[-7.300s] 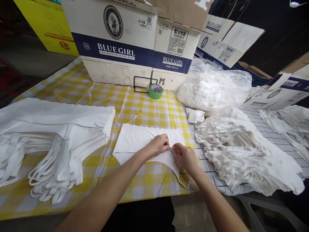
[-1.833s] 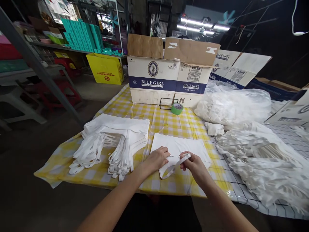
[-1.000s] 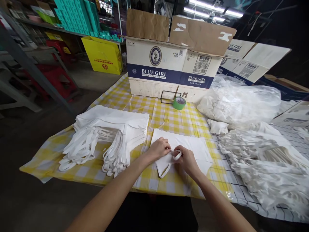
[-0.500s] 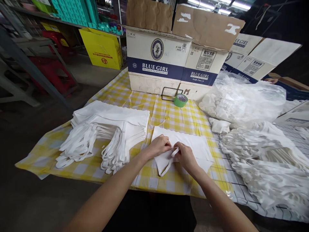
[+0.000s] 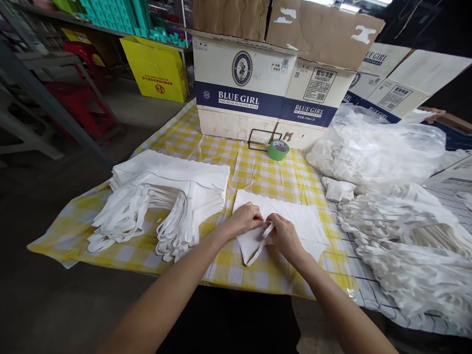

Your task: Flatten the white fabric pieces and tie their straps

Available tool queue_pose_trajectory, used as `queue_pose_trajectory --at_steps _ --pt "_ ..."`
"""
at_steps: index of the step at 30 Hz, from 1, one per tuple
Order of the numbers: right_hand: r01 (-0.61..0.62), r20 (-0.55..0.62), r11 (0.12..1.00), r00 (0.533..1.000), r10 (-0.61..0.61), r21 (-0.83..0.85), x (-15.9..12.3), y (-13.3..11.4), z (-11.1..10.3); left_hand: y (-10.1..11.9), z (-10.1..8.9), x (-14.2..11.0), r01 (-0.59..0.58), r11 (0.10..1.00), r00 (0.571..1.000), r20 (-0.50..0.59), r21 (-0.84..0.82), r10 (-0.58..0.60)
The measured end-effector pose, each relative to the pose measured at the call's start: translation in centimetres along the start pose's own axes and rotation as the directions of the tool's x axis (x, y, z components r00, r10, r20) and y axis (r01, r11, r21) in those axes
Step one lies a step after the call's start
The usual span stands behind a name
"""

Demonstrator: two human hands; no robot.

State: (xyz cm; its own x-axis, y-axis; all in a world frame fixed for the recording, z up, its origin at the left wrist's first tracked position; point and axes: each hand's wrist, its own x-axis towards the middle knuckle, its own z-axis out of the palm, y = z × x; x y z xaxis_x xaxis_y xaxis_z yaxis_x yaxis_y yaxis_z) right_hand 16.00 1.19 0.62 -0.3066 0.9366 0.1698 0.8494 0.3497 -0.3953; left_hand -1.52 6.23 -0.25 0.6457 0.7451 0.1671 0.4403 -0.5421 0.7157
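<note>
A flat white fabric piece [image 5: 298, 221] with a strap loop [image 5: 258, 250] lies on the yellow checked tablecloth [image 5: 258, 172] in front of me. My left hand [image 5: 245, 219] rests curled on the piece's left part, fingers pinched at the strap's root. My right hand [image 5: 285, 238] is closed on the white strap, holding it against the fabric right beside my left fingertips. To the left sits a neat stack of finished white pieces [image 5: 165, 191] with straps hanging toward me. A loose heap of white pieces [image 5: 405, 241] lies at the right.
A Blue Girl beer carton [image 5: 258, 88] stands open at the back, with a green tape roll [image 5: 278, 149] and a black wire frame [image 5: 261, 139] before it. A clear plastic bag of white goods [image 5: 376, 152] sits back right. More cartons [image 5: 391, 83] behind; yellow box [image 5: 157, 69] on the floor.
The strap loop that my right hand held up and out has been brought down onto the fabric. Both hands have closed in together at one spot. The view tilted down slightly.
</note>
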Motion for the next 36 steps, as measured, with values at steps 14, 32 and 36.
queue_pose_trajectory --at_steps 14,32,36 --pt "0.215 0.186 0.951 0.948 -0.257 0.221 -3.6 -1.0 -2.0 0.7 0.3 -0.7 -0.002 1.0 0.996 -0.093 -0.024 -0.001" --pt "0.012 0.105 0.999 0.994 -0.008 -0.038 -0.4 -0.7 -0.6 1.0 0.1 -0.8 0.036 0.998 0.994 -0.096 -0.054 -0.041" --pt "0.13 0.113 0.983 0.987 -0.116 -0.132 -0.2 -0.6 -0.4 1.1 0.1 -0.7 0.05 0.997 0.995 -0.087 -0.062 -0.056"
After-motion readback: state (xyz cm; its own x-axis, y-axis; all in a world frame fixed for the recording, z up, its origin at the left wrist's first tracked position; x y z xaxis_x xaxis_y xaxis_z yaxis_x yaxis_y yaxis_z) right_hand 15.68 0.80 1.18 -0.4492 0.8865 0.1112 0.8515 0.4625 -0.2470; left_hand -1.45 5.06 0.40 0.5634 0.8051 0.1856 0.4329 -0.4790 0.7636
